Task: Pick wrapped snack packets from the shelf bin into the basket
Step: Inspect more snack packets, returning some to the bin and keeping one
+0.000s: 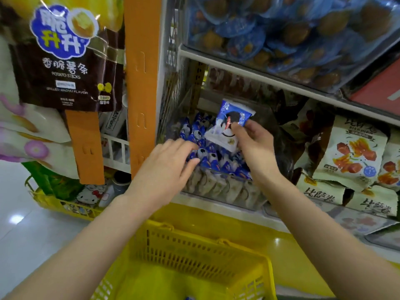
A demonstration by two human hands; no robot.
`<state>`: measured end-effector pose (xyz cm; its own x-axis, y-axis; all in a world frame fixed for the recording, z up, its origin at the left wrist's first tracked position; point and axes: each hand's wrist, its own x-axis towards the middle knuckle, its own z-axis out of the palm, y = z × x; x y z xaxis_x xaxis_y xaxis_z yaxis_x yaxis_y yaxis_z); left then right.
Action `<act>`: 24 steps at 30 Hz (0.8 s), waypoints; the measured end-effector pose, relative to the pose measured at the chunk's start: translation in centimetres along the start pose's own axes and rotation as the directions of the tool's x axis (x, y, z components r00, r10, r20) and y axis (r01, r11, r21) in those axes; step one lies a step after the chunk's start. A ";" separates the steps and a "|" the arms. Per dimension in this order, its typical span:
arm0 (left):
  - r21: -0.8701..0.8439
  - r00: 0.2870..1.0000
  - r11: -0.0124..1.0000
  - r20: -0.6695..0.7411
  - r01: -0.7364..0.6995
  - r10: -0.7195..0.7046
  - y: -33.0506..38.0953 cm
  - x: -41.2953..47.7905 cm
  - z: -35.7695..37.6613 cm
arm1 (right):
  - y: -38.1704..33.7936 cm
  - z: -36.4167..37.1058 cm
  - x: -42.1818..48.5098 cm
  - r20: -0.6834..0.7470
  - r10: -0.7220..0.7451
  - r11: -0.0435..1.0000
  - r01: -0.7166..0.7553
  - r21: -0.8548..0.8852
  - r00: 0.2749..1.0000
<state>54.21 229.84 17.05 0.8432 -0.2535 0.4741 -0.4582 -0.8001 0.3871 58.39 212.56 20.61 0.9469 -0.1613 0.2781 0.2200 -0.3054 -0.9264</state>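
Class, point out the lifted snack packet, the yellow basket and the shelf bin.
lifted snack packet [226,124]: head view, middle of front.
yellow basket [194,245]: head view, far slatted wall.
shelf bin [227,189]: head view, clear front wall.

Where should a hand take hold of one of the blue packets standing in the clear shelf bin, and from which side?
Probably best to pinch the top sealed edge of a blue packet, coming from above and the front. The packets stand upright, packed tight in the bin, so only the tops are free; the left hand reaches over them, open.

Your left hand [166,167] and right hand [256,146] are bare; your left forearm [97,230] and right forearm [320,224] are bare too, slender and smooth.
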 end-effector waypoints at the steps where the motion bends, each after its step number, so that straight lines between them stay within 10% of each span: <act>1: 0.071 0.999 0.997 0.037 -0.032 0.029 -0.4 0.3 0.3 | 0.3 0.8 1.7 -0.032 0.010 0.999 -0.011 -0.052 0.999; 24: 0.223 0.974 0.958 -0.097 -0.181 0.207 -2.3 0.4 3.4 | 4.7 9.5 16.8 0.308 0.203 0.643 0.111 -0.758 0.929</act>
<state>56.55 229.71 13.61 0.6990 -0.3597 0.6180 -0.5292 -0.8415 0.1087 77.58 217.37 18.49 0.9970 0.0772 -0.0082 0.0686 -0.9255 -0.3726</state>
